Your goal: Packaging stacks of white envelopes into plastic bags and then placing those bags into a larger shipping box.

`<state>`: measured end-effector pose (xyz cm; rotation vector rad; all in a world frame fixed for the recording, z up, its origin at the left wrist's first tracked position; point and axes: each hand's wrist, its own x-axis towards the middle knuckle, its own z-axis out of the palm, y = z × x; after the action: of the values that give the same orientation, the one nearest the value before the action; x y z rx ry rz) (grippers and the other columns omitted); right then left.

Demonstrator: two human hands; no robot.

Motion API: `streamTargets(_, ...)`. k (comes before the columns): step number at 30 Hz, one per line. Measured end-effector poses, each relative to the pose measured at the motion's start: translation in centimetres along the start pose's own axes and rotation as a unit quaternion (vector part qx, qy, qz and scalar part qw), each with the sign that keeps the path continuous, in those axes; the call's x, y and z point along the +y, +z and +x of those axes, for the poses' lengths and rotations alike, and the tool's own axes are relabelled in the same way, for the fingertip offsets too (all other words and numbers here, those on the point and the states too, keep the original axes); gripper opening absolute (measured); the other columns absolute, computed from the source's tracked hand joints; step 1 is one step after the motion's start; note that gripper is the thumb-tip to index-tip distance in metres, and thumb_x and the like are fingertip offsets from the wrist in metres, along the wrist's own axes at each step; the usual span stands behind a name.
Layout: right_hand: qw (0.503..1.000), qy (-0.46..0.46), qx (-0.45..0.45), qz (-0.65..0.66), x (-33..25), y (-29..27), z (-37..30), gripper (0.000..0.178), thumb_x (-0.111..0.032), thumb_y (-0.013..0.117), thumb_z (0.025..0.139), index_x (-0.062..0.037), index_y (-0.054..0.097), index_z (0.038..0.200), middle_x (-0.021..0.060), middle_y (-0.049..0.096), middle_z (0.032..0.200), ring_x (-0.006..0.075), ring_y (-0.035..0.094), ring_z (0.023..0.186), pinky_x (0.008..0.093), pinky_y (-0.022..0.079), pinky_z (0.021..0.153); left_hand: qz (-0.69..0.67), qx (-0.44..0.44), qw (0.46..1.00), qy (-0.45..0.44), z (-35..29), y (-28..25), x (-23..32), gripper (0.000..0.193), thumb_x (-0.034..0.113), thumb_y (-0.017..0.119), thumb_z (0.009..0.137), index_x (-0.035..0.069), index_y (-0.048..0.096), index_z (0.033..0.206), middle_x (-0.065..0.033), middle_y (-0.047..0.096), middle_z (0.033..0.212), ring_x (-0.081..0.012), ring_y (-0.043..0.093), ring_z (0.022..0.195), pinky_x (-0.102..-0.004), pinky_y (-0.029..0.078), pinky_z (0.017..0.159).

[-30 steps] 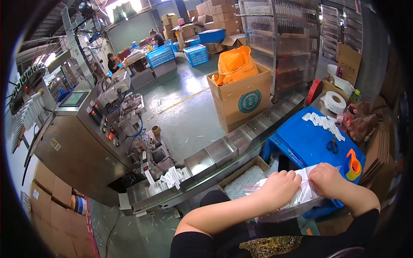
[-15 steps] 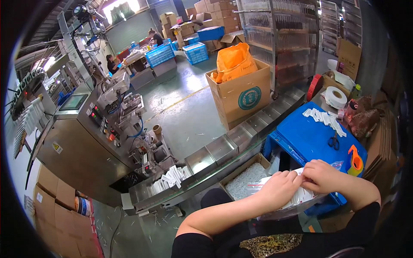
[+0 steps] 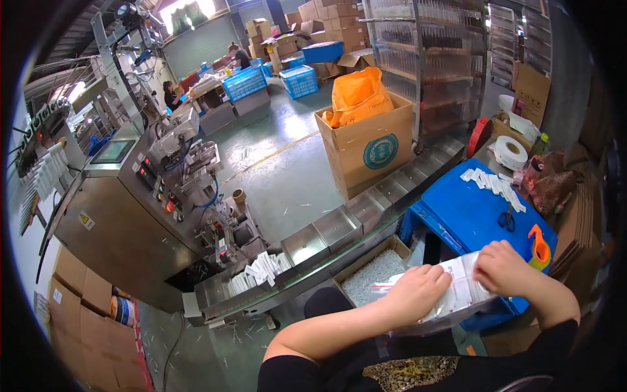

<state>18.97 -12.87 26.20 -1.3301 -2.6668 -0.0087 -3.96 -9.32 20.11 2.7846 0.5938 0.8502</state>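
A clear plastic bag (image 3: pixel 465 287) full of flat white packets lies over my lap, with a red strip near its left end. My left hand (image 3: pixel 418 293) grips its left part, fingers curled over the top. At the other end my right hand (image 3: pixel 503 269) is closed on the bag, thumb toward the packets. The hands are apart, with white packets showing through the film between them. On the blue bin lid (image 3: pixel 450 196) beyond them lie loose white packets (image 3: pixel 493 187), black scissors (image 3: pixel 506 220) and an orange tape dispenser (image 3: pixel 539 247).
A carton of small clear pieces (image 3: pixel 372 277) stands left of the bag. A metal conveyor (image 3: pixel 339 227) crosses ahead, holding white packets (image 3: pixel 261 271) at its left end beside a steel machine (image 3: pixel 124 228). Beyond is a carton (image 3: pixel 366 144) with an orange sack. Two people work far off.
My hands have moved apart along the bag: the left slightly left and down, the right to the right. More of the packets shows between them.
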Motion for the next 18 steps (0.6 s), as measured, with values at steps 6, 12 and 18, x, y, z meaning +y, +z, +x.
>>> streamTargets(6,0.995,-0.011,0.098,0.013,1.1,0.3,-2.6,0.023,-0.004,0.067,0.066,-0.0087,0.050,0.081,0.0070,0.055,0.081,0.0269,0.052,0.078,0.0378,0.039,0.071,0.004,-0.022,0.999,-0.029,1.0,-1.0,0.8,0.013,0.016,0.051,0.078,0.005,0.049,0.086,-0.0089,0.051,0.081,-0.0250,0.055,0.077,-0.0360,0.044,0.068)
streamTargets(12,0.990,-0.059,0.131,0.012,1.3,2.4,-1.7,0.025,-0.002,0.065,0.063,-0.0083,0.050,0.081,0.0066,0.057,0.081,0.0270,0.054,0.073,0.0374,0.040,0.066,0.052,-0.071,0.996,-0.001,3.1,1.1,0.7,0.014,0.016,0.050,0.079,0.003,0.050,0.084,-0.0084,0.053,0.079,-0.0234,0.057,0.073,-0.0333,0.046,0.063)
streamTargets(18,0.997,-0.016,0.078,0.022,-0.1,-0.3,0.1,0.015,-0.014,0.066,0.069,-0.0085,0.055,0.078,0.0069,0.055,0.080,0.0263,0.052,0.076,0.0370,0.039,0.068,0.046,-0.051,0.997,0.018,3.4,2.0,0.3,0.015,0.014,0.050,0.076,0.003,0.051,0.087,-0.0082,0.053,0.082,-0.0227,0.057,0.076,-0.0329,0.046,0.065)
